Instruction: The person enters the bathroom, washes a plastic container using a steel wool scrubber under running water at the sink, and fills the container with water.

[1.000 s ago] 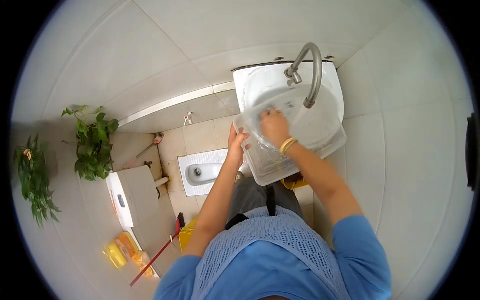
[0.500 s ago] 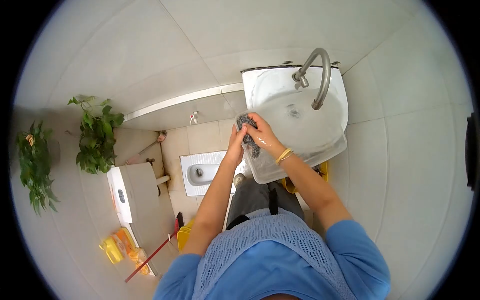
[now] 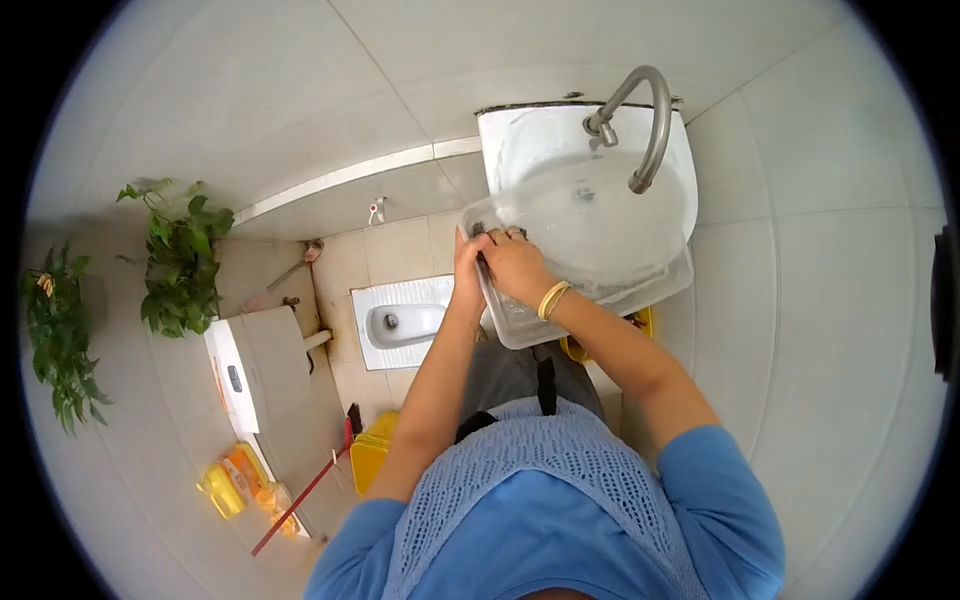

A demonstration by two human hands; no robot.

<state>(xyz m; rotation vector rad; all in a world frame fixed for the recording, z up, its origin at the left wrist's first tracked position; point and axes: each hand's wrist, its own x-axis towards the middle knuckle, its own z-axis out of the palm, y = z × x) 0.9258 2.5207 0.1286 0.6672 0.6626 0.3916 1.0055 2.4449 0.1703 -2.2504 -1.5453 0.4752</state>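
Observation:
A translucent plastic box [image 3: 523, 333] rests tilted over the front of the white sink [image 3: 520, 135]. My left hand [image 3: 467, 272] is closed on the box's left wall, thumb toward the inside. Inside the box, my right hand [image 3: 517, 268] presses a dark grey scouring pad [image 3: 478, 229] against the left end, beside my left thumb. Most of the pad is hidden under the fingers. Yellow bands [image 3: 553, 300] circle my right wrist. A curved metal faucet [image 3: 660, 120] arches over the sink; I cannot tell whether water runs from it.
A squat toilet [image 3: 405, 322] is set in the floor to the left. Beyond it are a white cistern [image 3: 240, 378], hanging green plants [image 3: 180, 265], a red-handled broom [image 3: 305, 498] and a yellow bin [image 3: 372, 455]. Another yellow container [image 3: 575, 349] stands beneath the box.
My right hand has turned over the pad, covering most of it, and shifted toward the box's left end. My left hand stays on the wall. The whole view has shifted slightly.

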